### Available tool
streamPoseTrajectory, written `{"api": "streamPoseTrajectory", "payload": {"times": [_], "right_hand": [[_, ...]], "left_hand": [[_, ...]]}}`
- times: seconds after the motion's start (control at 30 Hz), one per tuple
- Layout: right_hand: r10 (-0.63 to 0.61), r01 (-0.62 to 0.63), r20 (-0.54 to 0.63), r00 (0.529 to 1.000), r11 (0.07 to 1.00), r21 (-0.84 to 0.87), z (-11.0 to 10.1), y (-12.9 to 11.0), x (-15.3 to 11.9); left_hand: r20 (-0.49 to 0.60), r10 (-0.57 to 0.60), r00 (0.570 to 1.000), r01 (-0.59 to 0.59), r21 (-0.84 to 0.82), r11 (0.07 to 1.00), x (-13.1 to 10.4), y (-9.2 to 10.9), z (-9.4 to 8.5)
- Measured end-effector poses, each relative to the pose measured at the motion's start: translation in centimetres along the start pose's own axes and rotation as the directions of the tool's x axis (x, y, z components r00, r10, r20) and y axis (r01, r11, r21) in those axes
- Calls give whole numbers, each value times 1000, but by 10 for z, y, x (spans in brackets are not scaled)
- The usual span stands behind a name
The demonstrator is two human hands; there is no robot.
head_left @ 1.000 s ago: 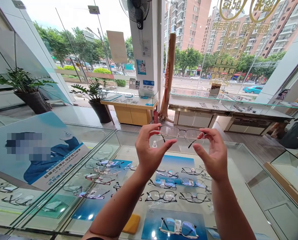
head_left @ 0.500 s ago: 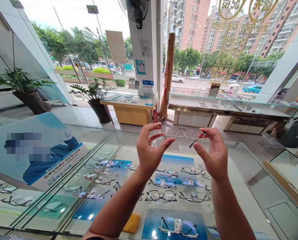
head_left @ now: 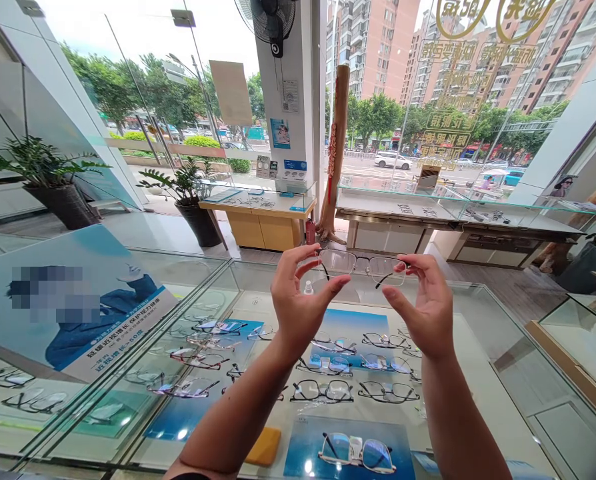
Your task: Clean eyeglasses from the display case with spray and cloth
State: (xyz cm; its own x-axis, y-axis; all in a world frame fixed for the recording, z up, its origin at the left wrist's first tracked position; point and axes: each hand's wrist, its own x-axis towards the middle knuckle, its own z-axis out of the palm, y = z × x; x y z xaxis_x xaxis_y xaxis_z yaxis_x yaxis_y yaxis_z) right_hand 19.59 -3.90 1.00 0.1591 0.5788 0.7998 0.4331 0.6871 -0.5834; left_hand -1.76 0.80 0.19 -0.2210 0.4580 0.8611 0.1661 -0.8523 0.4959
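Note:
Held up above the glass counter is a pair of thin-framed eyeglasses [head_left: 362, 260], lenses facing away from or toward the window. My left hand [head_left: 301, 300] grips its left end near the hinge, thumb stretched below the lens. At the other end my right hand [head_left: 425, 303] has its fingers closed on the hinge and temple, with the thumb apart underneath. Both dark temple tips hang below the lenses. Under my arms, inside the counter, several more eyeglasses [head_left: 322, 391] lie in rows, and one gold-rimmed pair [head_left: 357, 453] rests on a blue card nearest me.
The glass display counter [head_left: 478, 288] spans the foreground. A poster board [head_left: 78, 300] stands on its left part. An orange block [head_left: 264, 447] lies inside the case. Further off are a low display case [head_left: 263, 227], potted plants [head_left: 193, 207], a wooden trunk [head_left: 339, 133] and window showcases [head_left: 393, 213].
Both hands and the eyeglasses have shifted very slightly left, with the temple tips tilted a little higher. Outside, a white car has moved right along the street.

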Motion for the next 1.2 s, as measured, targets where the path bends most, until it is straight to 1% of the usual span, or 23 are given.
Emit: {"api": "streamPoseTrajectory", "payload": {"times": [0.13,0.33,0.57,0.73,0.8,1.0,1.13,1.2], "right_hand": [[0,0,-9,1000,1000,7,0,1,0],[-9,9,-8,1000,1000,13,-1,1,0],[-8,8,-12,1000,1000,0,0,-2,1],[-49,49,-31,998,998,-29,1,-3,3],[-70,67,-51,996,996,-53,1,-3,3],[-157,136,-102,982,974,-182,5,-4,2],[-163,140,-93,982,967,-211,6,-3,2],[-148,129,-82,986,970,-205,7,-1,2]], "left_hand": [[4,47,999,-47,54,997,0,-1,-1],[2,87,996,-87,143,986,0,0,-2],[-27,92,995,-88,141,986,-2,-2,-1],[-25,101,995,-97,128,987,-3,-6,-1],[-13,97,995,-94,129,987,-2,-7,0],[70,41,997,-53,188,981,3,-11,1],[75,34,997,-50,221,974,5,-13,3],[58,61,996,-74,240,968,5,-13,4]]}}
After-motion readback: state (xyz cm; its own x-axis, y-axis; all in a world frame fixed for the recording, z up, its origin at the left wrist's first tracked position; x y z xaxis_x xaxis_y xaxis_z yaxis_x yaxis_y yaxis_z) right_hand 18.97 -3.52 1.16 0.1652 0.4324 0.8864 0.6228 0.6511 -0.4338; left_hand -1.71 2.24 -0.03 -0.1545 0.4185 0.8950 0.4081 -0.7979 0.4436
